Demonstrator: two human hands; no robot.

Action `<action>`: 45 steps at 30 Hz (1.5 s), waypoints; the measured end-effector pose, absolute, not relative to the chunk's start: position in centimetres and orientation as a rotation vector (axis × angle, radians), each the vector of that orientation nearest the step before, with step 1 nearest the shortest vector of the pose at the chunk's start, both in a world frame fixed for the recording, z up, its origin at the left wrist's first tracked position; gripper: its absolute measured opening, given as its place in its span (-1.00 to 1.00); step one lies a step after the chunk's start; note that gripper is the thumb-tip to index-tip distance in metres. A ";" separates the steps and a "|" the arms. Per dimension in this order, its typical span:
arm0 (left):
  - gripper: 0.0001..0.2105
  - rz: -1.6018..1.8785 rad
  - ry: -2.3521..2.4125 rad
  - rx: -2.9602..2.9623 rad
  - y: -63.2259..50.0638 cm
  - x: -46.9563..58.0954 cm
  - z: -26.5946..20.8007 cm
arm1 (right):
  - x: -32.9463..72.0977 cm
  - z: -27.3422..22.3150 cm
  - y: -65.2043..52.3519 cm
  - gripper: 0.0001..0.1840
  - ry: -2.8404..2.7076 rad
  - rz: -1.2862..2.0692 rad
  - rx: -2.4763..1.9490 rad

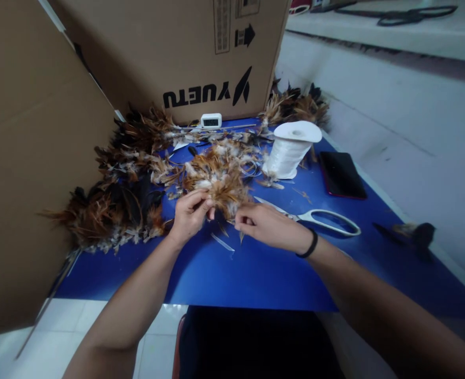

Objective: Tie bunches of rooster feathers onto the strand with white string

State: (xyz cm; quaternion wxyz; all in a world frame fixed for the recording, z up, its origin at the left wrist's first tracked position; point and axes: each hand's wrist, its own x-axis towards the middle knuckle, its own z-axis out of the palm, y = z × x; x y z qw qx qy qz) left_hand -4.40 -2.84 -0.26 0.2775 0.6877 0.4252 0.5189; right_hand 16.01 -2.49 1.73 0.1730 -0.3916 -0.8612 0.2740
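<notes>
Bare forearms (137, 295) reach over a blue table (256, 279) to a brown-and-white feather bunch (226, 184), its long axis running away from the person, tips splaying several ways. The left hand (193, 213) pinches its near-left edge between thumb and fingers; the right hand (269, 223) curls at its near-right edge, grip unclear.
</notes>
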 end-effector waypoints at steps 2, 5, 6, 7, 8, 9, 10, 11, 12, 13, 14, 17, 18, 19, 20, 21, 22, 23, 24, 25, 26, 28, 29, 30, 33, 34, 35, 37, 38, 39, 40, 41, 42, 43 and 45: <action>-0.69 1.337 1.101 1.964 -2.9 -4.4 0.1 | 16.9 2.4 -1.9 -0.89 -2.329 0.884 -1.087; -0.78 1.237 1.032 2.142 -3.1 -4.2 0.3 | 18.2 3.3 -1.3 -0.88 -2.179 0.943 -1.066; -0.80 1.204 1.000 2.208 -3.2 -4.1 0.3 | 18.5 3.6 -1.2 -0.87 -2.152 0.910 -1.064; -0.82 1.175 0.969 2.274 -3.2 -4.0 0.2 | 18.8 3.8 -1.2 -0.87 -2.140 0.853 -1.058; -0.83 1.149 0.942 2.341 -3.3 -3.9 0.0 | 19.0 4.0 -1.3 -0.88 -2.142 0.779 -1.044; -0.83 1.124 0.921 2.405 -3.3 -3.9 -0.2 | 19.1 4.1 -1.4 -0.88 -2.154 0.699 -1.014; -0.83 1.098 0.907 2.461 -3.4 -3.8 -0.4 | 19.2 4.2 -1.5 -0.88 -2.178 0.624 -0.969; -0.82 1.066 0.902 2.508 -3.4 -3.8 -0.6 | 19.3 4.2 -1.8 -0.87 -2.212 0.560 -0.919; -0.80 1.030 0.903 2.549 -3.5 -3.8 -0.8 | 19.3 4.1 -2.0 -0.87 -2.250 0.507 -0.866; -0.78 0.990 0.911 2.589 -3.5 -3.8 -0.9 | 19.3 4.0 -2.2 -0.86 -2.286 0.460 -0.823; -0.77 0.949 0.926 2.628 -3.6 -3.9 -0.9 | 19.3 3.9 -2.5 -0.85 -2.321 0.421 -0.796; -0.75 0.869 0.991 2.728 -3.8 -4.0 -0.9 | 19.3 3.6 -3.1 -0.81 -2.403 0.334 -0.793; -0.75 0.858 1.008 2.754 -3.9 -4.0 -0.8 | 19.2 3.6 -3.3 -0.80 -2.426 0.308 -0.794; -0.75 0.850 1.022 2.774 -4.0 -4.0 -0.7 | 19.2 3.5 -3.4 -0.79 -2.450 0.285 -0.795; -0.75 0.845 1.030 2.791 -4.0 -4.0 -0.6 | 19.2 3.5 -3.5 -0.78 -2.475 0.263 -0.795; -0.74 0.834 1.034 2.808 -4.0 -4.0 -0.6 | 19.1 3.5 -3.6 -0.76 -2.498 0.240 -0.798; -0.74 0.821 1.037 2.825 -4.1 -4.0 -0.5 | 19.0 3.6 -3.6 -0.75 -2.522 0.217 -0.802; -0.74 0.813 1.039 2.842 -4.1 -4.0 -0.5 | 19.0 3.6 -3.6 -0.74 -2.545 0.195 -0.805; -0.75 0.807 1.038 2.857 -4.1 -3.9 -0.4 | 18.9 3.7 -3.6 -0.74 -2.565 0.174 -0.807; -0.75 0.803 1.037 2.865 -4.1 -3.9 -0.4 | 18.8 3.7 -3.6 -0.74 -2.580 0.153 -0.805; -0.76 0.803 1.033 2.866 -4.1 -3.9 -0.5 | 18.8 3.8 -3.6 -0.74 -2.594 0.133 -0.799; -0.77 0.796 1.021 2.847 -4.1 -3.9 -0.5 | 18.8 3.8 -3.6 -0.74 -2.620 0.077 -0.781; -0.77 0.790 1.016 2.836 -4.1 -3.9 -0.6 | 18.7 3.8 -3.6 -0.74 -2.629 0.046 -0.775; -0.76 0.781 1.014 2.832 -4.1 -3.9 -0.6 | 18.7 3.8 -3.5 -0.74 -2.637 0.021 -0.767; -0.76 0.758 1.023 2.858 -4.2 -3.9 -0.7 | 18.6 3.8 -3.5 -0.72 -2.643 -0.022 -0.754; -0.76 0.752 1.027 2.868 -4.2 -3.9 -0.7 | 18.6 3.8 -3.5 -0.71 -2.642 -0.030 -0.750; -0.76 0.744 1.030 2.875 -4.2 -3.9 -0.7 | 18.5 3.7 -3.5 -0.70 -2.639 -0.045 -0.748; -0.77 0.736 1.025 2.885 -4.2 -3.8 -0.7 | 18.5 3.7 -3.6 -0.69 -2.636 -0.091 -0.745; -0.77 0.732 1.021 2.893 -4.2 -3.8 -0.7 | 18.4 3.7 -3.6 -0.69 -2.635 -0.111 -0.743; -0.78 0.734 1.017 2.902 -4.3 -3.8 -0.7 | 18.4 3.7 -3.7 -0.70 -2.636 -0.128 -0.740; -0.78 0.737 1.016 2.910 -4.3 -3.8 -0.7 | 18.4 3.7 -3.7 -0.70 -2.636 -0.140 -0.739; -0.78 0.739 1.014 2.918 -4.3 -3.8 -0.7 | 18.4 3.8 -3.7 -0.70 -2.636 -0.150 -0.738; -0.78 0.741 1.015 2.926 -4.3 -3.8 -0.7 | 18.4 3.8 -3.7 -0.70 -2.632 -0.159 -0.736; -0.78 0.743 1.019 2.933 -4.3 -3.7 -0.6 | 18.4 3.8 -3.8 -0.71 -2.629 -0.168 -0.737; -0.79 0.751 1.027 2.949 -4.3 -3.7 -0.6 | 18.4 3.8 -3.8 -0.74 -2.622 -0.184 -0.741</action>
